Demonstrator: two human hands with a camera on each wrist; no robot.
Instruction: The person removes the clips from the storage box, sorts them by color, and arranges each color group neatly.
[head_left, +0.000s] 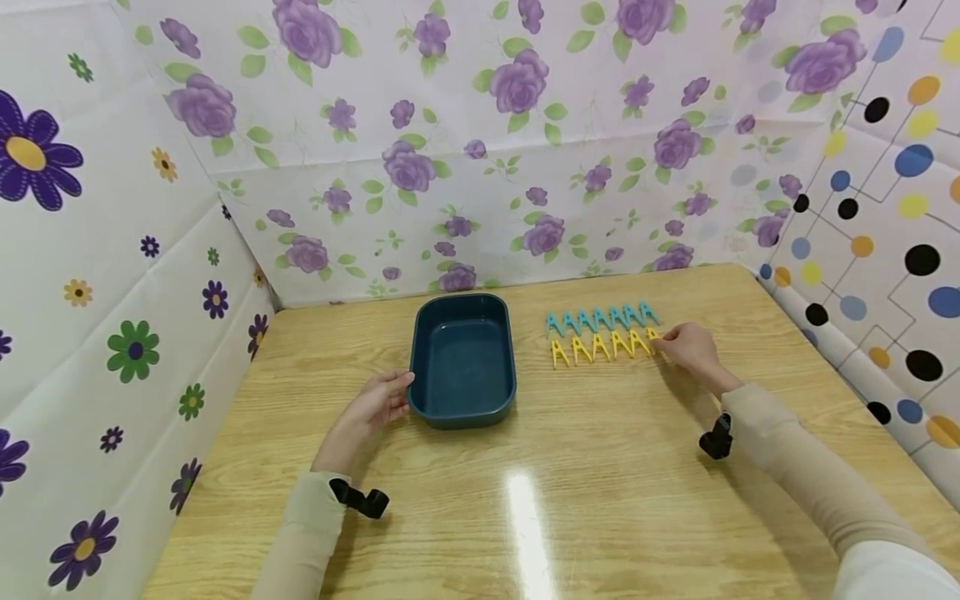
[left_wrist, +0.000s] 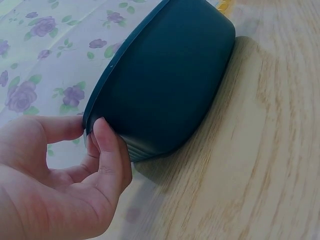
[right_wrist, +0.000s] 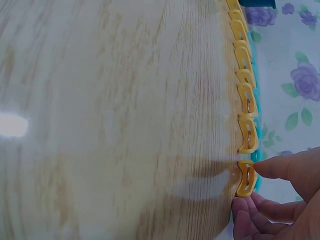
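Note:
A dark teal rectangular basin (head_left: 461, 367) stands on the wooden table, left of two rows of clothespins. My left hand (head_left: 378, 402) pinches the basin's left rim; in the left wrist view the thumb and fingers (left_wrist: 107, 145) meet at its edge. The front row holds several yellow clothespins (head_left: 600, 345), and several blue clothespins (head_left: 600, 317) form the row behind. At the right end of the yellow row, my right hand (head_left: 690, 346) holds the last yellow clothespin (right_wrist: 246, 179) between thumb and fingers. It lies low at the table surface, in line with the others.
The wooden table (head_left: 585, 492) reaches back to a flowered cloth wall (head_left: 450, 150). Cloth walls also stand at the left (head_left: 97, 292) and right (head_left: 900, 208). A small black wrist camera (head_left: 363, 500) is strapped to the left sleeve, another black camera (head_left: 717, 437) to the right.

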